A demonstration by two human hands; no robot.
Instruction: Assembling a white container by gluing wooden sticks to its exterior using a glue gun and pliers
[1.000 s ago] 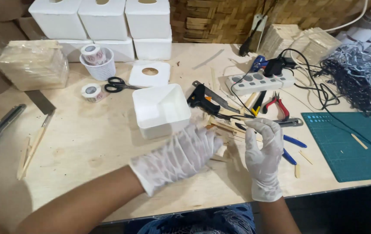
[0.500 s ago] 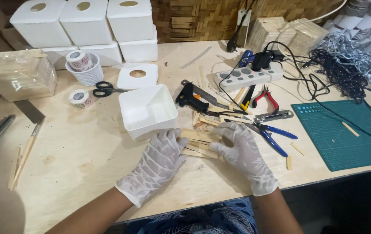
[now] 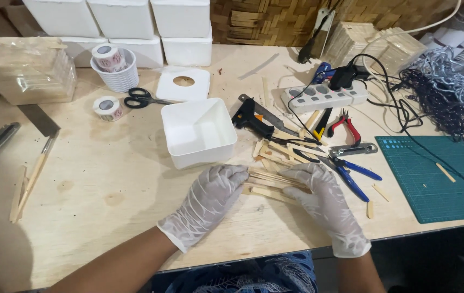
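Sticks (image 3: 269, 183) lie flat on the table (image 3: 107, 184) between the left hand (image 3: 210, 198) and right hand (image 3: 318, 192), whose loosely curled fingertips press their ends.

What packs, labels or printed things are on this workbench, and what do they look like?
Clear-wrapped stick pack: far left, blocky, pale wood showing through.
Tape roll: beside the scissors, white, red and dark print.
Second tape roll: in a white ribbed cup, same print.
Cutting mat: right edge, green, printed grid.
No screens or signs.
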